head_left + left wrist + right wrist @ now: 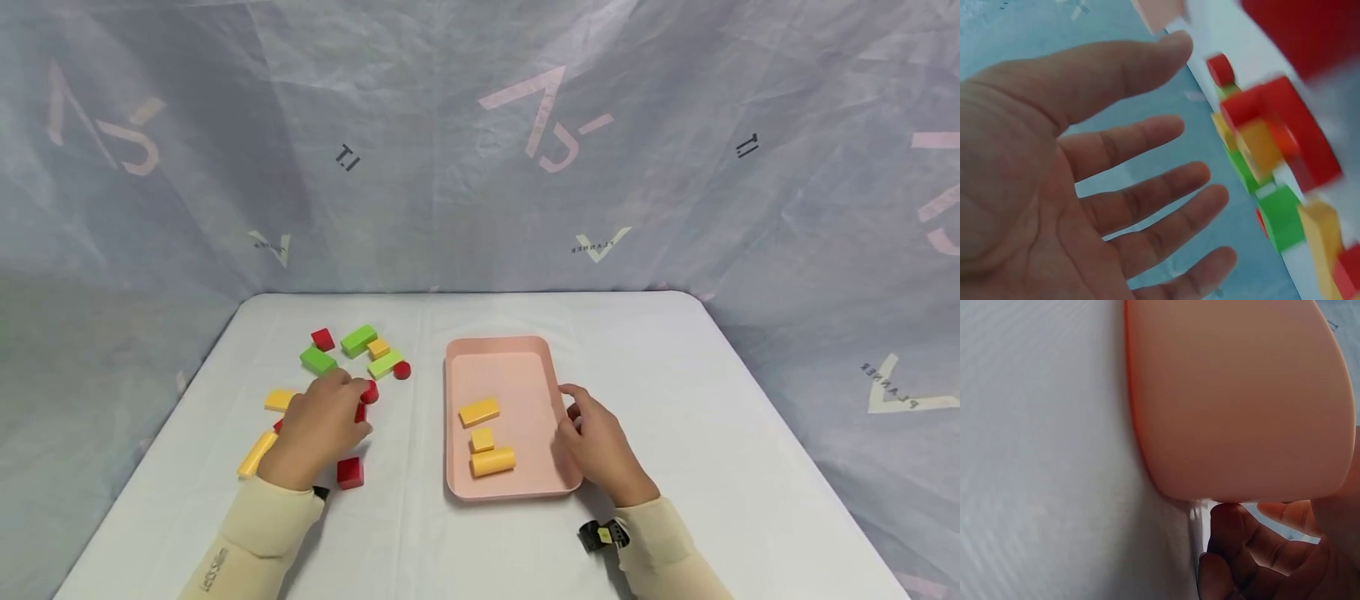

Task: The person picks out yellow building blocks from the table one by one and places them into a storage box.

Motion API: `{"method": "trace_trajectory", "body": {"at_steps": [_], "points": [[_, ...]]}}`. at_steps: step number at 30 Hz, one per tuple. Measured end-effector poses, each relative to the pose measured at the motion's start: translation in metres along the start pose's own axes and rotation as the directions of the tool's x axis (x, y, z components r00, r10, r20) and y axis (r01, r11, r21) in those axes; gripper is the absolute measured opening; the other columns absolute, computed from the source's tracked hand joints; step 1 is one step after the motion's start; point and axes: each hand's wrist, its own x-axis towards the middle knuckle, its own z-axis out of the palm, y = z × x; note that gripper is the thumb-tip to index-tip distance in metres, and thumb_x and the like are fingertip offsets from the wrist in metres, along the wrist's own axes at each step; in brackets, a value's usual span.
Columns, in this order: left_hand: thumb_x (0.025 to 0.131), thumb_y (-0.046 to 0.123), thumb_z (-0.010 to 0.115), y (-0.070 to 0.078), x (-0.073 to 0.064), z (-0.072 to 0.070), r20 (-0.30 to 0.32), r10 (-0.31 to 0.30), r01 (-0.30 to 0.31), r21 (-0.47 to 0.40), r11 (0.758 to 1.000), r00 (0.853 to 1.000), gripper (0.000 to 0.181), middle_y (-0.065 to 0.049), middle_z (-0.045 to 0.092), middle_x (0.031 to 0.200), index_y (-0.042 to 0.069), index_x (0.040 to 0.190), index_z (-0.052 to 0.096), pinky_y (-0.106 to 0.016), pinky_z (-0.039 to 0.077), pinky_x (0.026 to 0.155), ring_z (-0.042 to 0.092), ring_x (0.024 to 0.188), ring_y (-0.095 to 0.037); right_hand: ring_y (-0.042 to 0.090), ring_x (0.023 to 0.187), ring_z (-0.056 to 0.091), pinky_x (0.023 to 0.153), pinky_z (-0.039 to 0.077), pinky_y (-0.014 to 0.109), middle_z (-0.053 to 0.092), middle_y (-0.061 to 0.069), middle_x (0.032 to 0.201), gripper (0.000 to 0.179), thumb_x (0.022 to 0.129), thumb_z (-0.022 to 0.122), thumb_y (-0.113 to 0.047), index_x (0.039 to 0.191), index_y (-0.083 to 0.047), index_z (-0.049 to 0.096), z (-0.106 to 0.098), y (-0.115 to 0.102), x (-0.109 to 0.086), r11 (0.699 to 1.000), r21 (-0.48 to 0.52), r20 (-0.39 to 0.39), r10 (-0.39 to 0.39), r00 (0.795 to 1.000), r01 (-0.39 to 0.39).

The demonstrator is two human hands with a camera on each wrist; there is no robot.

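Note:
My left hand (318, 429) hovers over loose toy blocks on the left of the table. In the left wrist view its fingers are spread, with nothing between them. A red round block (370, 392) shows beside its fingertips in the head view, and a red cube (350, 472) lies near its wrist. My right hand (597, 442) is at the right side of a pink tray (498, 346), its thumb over the rim and its other fingers bent outside the wall. Inside the tray lie a yellow cylinder (492, 462), a yellow cube (482, 439) and a yellow rectangular block (478, 412).
Green blocks (359, 341), another red round block (402, 370) and a red cube (322, 339) lie beyond my left hand. A yellow cylinder (257, 454) lies to its left. The white table (675, 375) ends at a grey printed curtain (450, 167).

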Motion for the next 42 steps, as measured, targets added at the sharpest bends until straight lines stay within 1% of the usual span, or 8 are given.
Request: {"method": "trace_trajectory", "body": {"at_steps": [6,11,15,22,26,31,36,42], "points": [[0.078,0.023,0.089,-0.022,-0.015,0.002,0.012,-0.084,0.084,-0.006,0.996,0.996,0.067,-0.029,0.054,0.138,0.001,0.136,0.063,-0.063,0.057,0.075,0.059,0.114,-0.048,0.012,0.072,0.058,0.068,0.050,0.032,0.065,0.003,0.096,0.051,0.097,0.056,-0.011,0.148,-0.014,0.050,0.000,0.000,-0.001,1.000,0.004,0.005,0.007,1.000,-0.007],[0.077,0.021,0.090,-0.032,-0.023,-0.004,0.015,-0.118,0.118,0.000,0.993,0.993,0.067,-0.030,0.056,0.132,-0.001,0.134,0.063,-0.063,0.056,0.071,0.060,0.108,-0.048,0.014,0.072,0.059,0.068,0.050,0.032,0.065,0.004,0.098,0.050,0.098,0.055,-0.012,0.148,-0.015,0.050,0.001,-0.002,0.000,1.000,0.022,0.012,0.017,1.000,-0.018],[0.077,0.020,0.089,-0.037,-0.026,-0.007,0.023,-0.140,0.140,-0.013,0.990,0.990,0.067,-0.031,0.055,0.131,-0.002,0.134,0.062,-0.064,0.056,0.073,0.059,0.110,-0.049,0.014,0.072,0.059,0.067,0.050,0.032,0.065,0.004,0.097,0.050,0.098,0.054,-0.013,0.148,-0.015,0.050,0.000,-0.002,-0.001,0.999,0.029,0.012,0.023,1.000,-0.023],[0.078,0.020,0.089,-0.047,-0.034,-0.007,0.075,-0.198,0.202,-0.042,0.979,0.977,0.070,-0.033,0.051,0.134,-0.003,0.137,0.060,-0.064,0.057,0.073,0.055,0.111,-0.050,0.013,0.073,0.060,0.068,0.051,0.033,0.065,0.004,0.097,0.051,0.097,0.054,-0.013,0.148,-0.014,0.049,-0.001,-0.001,0.000,0.999,0.029,0.010,0.016,1.000,-0.016],[0.078,0.021,0.089,-0.057,-0.040,-0.010,0.093,-0.214,0.219,-0.040,0.975,0.972,0.073,-0.035,0.049,0.136,-0.004,0.139,0.058,-0.064,0.057,0.072,0.056,0.111,-0.052,0.013,0.072,0.060,0.068,0.051,0.032,0.065,0.004,0.097,0.051,0.098,0.055,-0.013,0.148,-0.015,0.049,0.001,-0.001,0.000,0.999,0.029,0.012,0.014,1.000,-0.014],[0.077,0.019,0.088,-0.073,-0.050,-0.010,0.079,-0.236,0.239,-0.039,0.970,0.969,0.073,-0.037,0.049,0.134,-0.004,0.139,0.057,-0.063,0.057,0.070,0.057,0.107,-0.052,0.013,0.071,0.059,0.067,0.051,0.032,0.066,0.004,0.096,0.050,0.098,0.054,-0.012,0.148,-0.014,0.050,0.000,-0.003,0.001,1.000,0.028,0.001,-0.002,1.000,0.001],[0.076,0.021,0.088,-0.083,-0.058,-0.007,0.067,-0.275,0.277,-0.029,0.960,0.959,0.079,-0.038,0.049,0.130,-0.008,0.141,0.052,-0.063,0.056,0.074,0.057,0.103,-0.050,0.013,0.072,0.059,0.067,0.050,0.031,0.065,0.005,0.097,0.050,0.098,0.054,-0.011,0.148,-0.014,0.050,-0.001,-0.004,0.001,1.000,0.026,0.008,0.002,1.000,-0.002],[0.075,0.023,0.089,-0.091,-0.062,-0.004,0.091,-0.321,0.324,-0.027,0.946,0.943,0.086,-0.040,0.049,0.128,-0.014,0.141,0.047,-0.066,0.055,0.080,0.055,0.102,-0.051,0.013,0.073,0.060,0.068,0.050,0.032,0.066,0.006,0.099,0.050,0.099,0.053,-0.011,0.149,-0.014,0.049,0.000,-0.003,0.001,1.000,0.026,0.016,0.005,1.000,-0.006]]}}
